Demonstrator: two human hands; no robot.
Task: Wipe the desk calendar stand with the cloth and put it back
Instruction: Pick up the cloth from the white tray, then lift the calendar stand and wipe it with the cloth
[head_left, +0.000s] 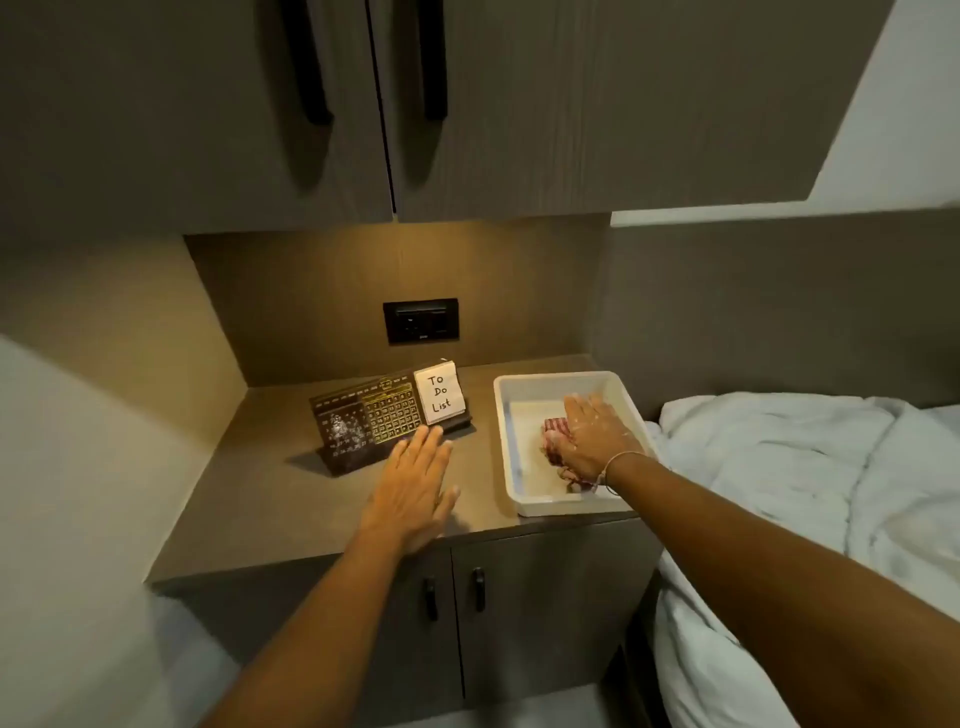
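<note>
A dark desk calendar stand (374, 418) with gold grid markings and a white "To Do List" pad stands upright on the brown counter (249, 499), with whitish specks on its left part. My left hand (415, 488) hovers flat and open just in front of it, fingertips near its lower edge, not gripping. A red-and-white striped cloth (553, 436) lies in a white plastic tray (511, 467) to the right. My right hand (595, 436) rests on top of the cloth, fingers curled over it; a thin bracelet is on that wrist.
A black wall socket (421, 320) sits on the back panel above the calendar. Overhead cabinets with long dark handles hang above. Below the counter are two small doors with black handles. A bed with white bedding (810, 499) adjoins the counter on the right.
</note>
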